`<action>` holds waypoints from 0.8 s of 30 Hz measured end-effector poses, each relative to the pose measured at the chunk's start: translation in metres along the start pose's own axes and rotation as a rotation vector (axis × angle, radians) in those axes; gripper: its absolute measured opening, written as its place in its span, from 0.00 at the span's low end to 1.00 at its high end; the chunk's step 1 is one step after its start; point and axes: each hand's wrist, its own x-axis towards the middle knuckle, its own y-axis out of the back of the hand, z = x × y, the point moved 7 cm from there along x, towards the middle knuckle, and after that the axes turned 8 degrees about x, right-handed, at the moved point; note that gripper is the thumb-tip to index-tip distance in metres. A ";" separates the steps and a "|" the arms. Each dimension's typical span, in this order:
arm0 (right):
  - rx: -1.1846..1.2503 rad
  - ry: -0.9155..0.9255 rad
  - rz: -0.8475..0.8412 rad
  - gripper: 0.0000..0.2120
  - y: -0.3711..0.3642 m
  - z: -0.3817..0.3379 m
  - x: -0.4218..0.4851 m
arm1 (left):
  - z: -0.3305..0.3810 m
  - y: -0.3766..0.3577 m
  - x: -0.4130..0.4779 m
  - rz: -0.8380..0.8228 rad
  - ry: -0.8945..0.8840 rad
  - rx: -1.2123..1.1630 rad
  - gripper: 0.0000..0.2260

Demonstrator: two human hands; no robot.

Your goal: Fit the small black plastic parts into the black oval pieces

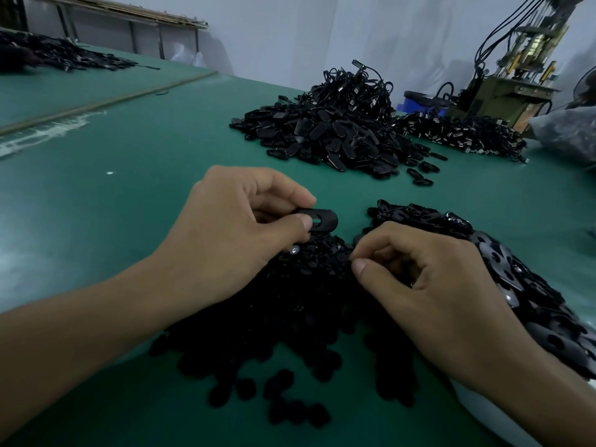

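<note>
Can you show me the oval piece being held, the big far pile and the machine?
Held oval piece (328, 216), head view: flat top, right of its slot.
Far pile (329, 133), head view: middle of the heap.
Machine (496, 100), head view: its olive base.

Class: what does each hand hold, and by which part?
The left hand pinches a black oval piece by one end. The right hand curls over the small parts; whether it holds one cannot be told.
</note>
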 end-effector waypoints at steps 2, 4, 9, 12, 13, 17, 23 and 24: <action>0.014 -0.018 0.003 0.03 0.000 0.002 0.000 | 0.000 0.001 0.000 0.002 0.008 -0.007 0.06; 0.010 -0.026 0.013 0.03 0.001 0.003 0.000 | 0.000 0.001 0.000 0.009 0.018 0.002 0.08; 0.002 -0.012 0.036 0.04 0.001 -0.001 -0.001 | 0.004 0.000 -0.001 0.001 0.027 0.018 0.08; 0.067 -0.008 0.049 0.05 0.001 -0.001 0.000 | 0.006 -0.002 -0.002 -0.013 0.031 0.003 0.06; 0.105 -0.017 0.049 0.05 0.000 0.000 0.000 | 0.006 -0.003 -0.002 -0.016 0.035 -0.003 0.05; 0.267 -0.066 0.086 0.08 0.003 0.006 0.001 | 0.002 -0.006 -0.003 -0.025 0.049 -0.033 0.06; 0.541 -0.153 0.130 0.07 0.004 0.007 0.004 | 0.006 -0.009 -0.005 -0.053 0.058 -0.080 0.08; 0.579 -0.176 0.125 0.06 0.003 0.009 0.004 | 0.007 -0.009 -0.005 -0.056 0.057 -0.092 0.07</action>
